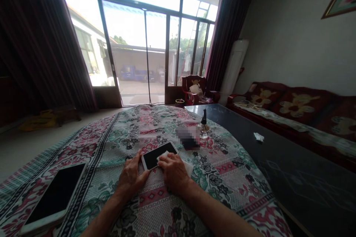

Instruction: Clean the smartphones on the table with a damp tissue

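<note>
My left hand (pixel 130 176) grips the lower left edge of a black-screened smartphone (pixel 157 157), which lies tilted on a floral patchwork tablecloth (pixel 214 189). My right hand (pixel 174 172) presses a white cloth or wipe (pixel 188 167) onto the phone's screen, and its fingers hide the phone's lower right corner. A larger white-framed tablet or phone (pixel 54 196) lies to the left of my hands. Beyond them stand a pixelated, blurred object (pixel 187 137) and a small glass bottle with a black cap (pixel 204 126).
A dark glass-topped table (pixel 292 170) with a crumpled tissue (pixel 259 137) extends to the right, beside a red sofa with patterned cushions (pixel 294 111). A red chair (pixel 194 89) stands before the glass doors (pixel 133 44).
</note>
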{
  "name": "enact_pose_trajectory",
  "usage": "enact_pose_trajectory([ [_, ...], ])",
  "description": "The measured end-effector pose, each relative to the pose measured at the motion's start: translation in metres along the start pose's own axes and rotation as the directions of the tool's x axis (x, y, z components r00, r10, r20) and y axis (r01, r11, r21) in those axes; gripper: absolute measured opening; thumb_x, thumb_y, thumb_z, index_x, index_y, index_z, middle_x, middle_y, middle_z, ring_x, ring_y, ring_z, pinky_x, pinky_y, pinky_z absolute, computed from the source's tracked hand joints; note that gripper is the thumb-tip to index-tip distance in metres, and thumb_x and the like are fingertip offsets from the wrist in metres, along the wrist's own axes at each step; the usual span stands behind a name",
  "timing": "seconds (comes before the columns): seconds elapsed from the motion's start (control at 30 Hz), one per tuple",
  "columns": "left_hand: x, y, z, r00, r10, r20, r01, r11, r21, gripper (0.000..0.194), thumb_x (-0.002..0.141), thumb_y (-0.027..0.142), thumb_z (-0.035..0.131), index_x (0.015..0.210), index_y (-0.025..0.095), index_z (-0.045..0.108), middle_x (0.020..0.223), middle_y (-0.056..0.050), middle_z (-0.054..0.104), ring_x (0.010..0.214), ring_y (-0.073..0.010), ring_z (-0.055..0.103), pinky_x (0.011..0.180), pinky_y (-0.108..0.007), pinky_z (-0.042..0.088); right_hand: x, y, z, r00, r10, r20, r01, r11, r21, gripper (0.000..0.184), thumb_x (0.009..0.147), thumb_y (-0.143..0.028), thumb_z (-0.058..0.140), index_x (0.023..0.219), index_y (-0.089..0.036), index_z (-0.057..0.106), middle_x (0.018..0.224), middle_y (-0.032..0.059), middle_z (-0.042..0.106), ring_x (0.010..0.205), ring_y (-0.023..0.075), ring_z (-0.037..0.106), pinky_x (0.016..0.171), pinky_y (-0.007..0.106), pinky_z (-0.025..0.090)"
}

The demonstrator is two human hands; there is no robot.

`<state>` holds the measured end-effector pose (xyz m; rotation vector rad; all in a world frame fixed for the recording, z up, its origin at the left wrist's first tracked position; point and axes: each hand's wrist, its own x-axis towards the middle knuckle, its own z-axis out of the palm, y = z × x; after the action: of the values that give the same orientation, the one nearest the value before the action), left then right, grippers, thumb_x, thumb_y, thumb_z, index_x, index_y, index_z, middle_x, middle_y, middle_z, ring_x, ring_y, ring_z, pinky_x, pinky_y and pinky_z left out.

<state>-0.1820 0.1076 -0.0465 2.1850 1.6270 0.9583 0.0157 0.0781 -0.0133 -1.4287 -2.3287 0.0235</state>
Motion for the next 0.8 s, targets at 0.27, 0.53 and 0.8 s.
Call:
enact_pose_trajectory([
  [0.27,0.0,0.004,-0.004,1.0,-0.021,-0.013,0.021,1.0,-0.004,0.07,0.075,0.033,0.058,0.14,0.014,0.039,0.121,-0.011,0.062,0.114,-0.0287,0.055,0.1,-0.042,0.042,-0.007,0.02,-0.006,0.991,0.122,-0.054,-0.126,0.99,-0.062,0.037,0.085,-0.012,0.046,0.117,-0.017,0.064,0.13,0.0062,0.06,0.119,0.023,0.046,0.1,0.037,0.031],
  [0.53,0.004,0.001,-0.003,0.998,-0.053,-0.033,0.051,0.997,-0.053,0.077,0.07,0.036,0.06,0.14,0.011,0.04,0.116,-0.012,0.066,0.109,-0.0299,0.059,0.097,-0.042,0.045,0.013,-0.027,0.011,0.997,-0.071,0.001,0.071,0.997,0.028,0.032,0.088,-0.024,0.048,0.117,-0.02,0.061,0.132,0.0046,0.058,0.121,0.024,0.043,0.098,0.039,0.031],
  [0.8,0.002,0.0,-0.004,1.0,-0.028,-0.006,0.028,0.999,-0.033,0.077,0.073,0.038,0.061,0.142,0.013,0.038,0.12,-0.01,0.064,0.113,-0.0299,0.056,0.1,-0.041,0.043,0.017,0.008,0.002,0.982,0.186,-0.032,-0.186,0.983,0.008,0.036,0.09,-0.022,0.043,0.12,-0.02,0.061,0.137,0.0061,0.055,0.127,0.0243,0.04,0.102,0.04,0.027],
])
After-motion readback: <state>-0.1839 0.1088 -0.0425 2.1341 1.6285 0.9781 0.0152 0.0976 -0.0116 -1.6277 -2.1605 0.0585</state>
